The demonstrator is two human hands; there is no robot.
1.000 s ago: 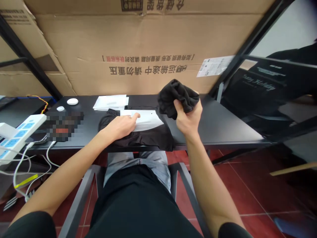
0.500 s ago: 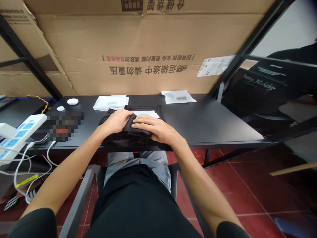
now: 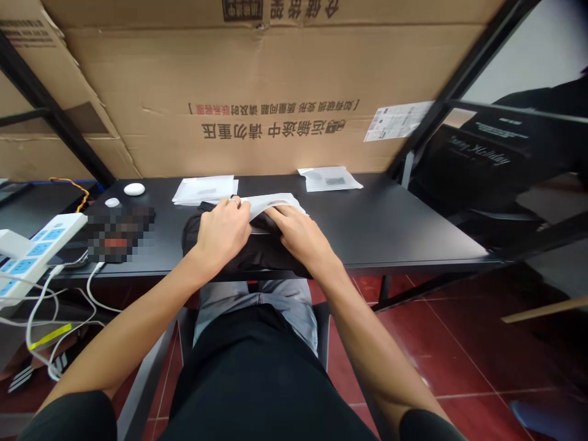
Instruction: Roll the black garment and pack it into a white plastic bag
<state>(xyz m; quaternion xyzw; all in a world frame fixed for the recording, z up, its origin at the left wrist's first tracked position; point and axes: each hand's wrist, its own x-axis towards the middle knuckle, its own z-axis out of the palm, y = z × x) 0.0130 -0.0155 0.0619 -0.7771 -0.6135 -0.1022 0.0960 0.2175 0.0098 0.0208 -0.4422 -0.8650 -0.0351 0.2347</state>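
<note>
A white plastic bag (image 3: pixel 275 199) is raised between my hands, its edge pulled up over dark cloth. My left hand (image 3: pixel 225 231), with a ring on one finger, is closed on the bag's left side. On the other side, my right hand (image 3: pixel 301 236) has its fingers curled at the bag's edge; its fingertips are partly hidden behind the plastic. Beneath both hands lies a bundle of black fabric (image 3: pixel 257 254) at the front edge of the desk. The fabric's exact kind cannot be made out.
White plastic packets (image 3: pixel 204 190) lie at the back of the black desk (image 3: pixel 390 220), with another packet (image 3: pixel 328 179) farther right. A white power strip (image 3: pixel 34 254) with cables is at left, near a small white case (image 3: pixel 134 189). Cardboard (image 3: pixel 275 73) stands behind.
Both hands have come off the folded black fabric to the white bag. The bag, which lay mostly flat behind the fabric, is now lifted and stretched between them.
</note>
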